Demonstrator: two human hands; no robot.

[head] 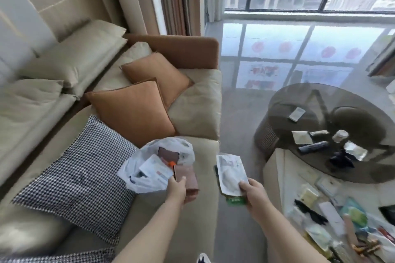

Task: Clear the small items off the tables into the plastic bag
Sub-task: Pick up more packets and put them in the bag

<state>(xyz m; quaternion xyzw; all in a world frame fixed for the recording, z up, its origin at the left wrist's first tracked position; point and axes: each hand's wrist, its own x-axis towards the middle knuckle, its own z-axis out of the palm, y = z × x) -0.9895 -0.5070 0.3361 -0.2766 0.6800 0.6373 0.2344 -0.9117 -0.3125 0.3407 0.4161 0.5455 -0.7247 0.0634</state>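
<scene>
A white plastic bag (136,174) lies open on the sofa seat with several items inside, among them a white card and a brownish packet. My left hand (178,187) is at the bag's mouth, gripping a pink wallet-like item (189,178). My right hand (253,191) hovers over the floor between sofa and table, holding a white sachet (229,171) with a green packet (235,201) under it. Several small packets and sachets lie on the white table (275,168) at the right and on the round glass table (284,100).
The beige sofa (198,100) carries orange cushions and a black-and-white checked cushion (81,179). A black remote (313,147) and a small jar (339,135) sit on the glass table. Shiny floor runs to the large window behind.
</scene>
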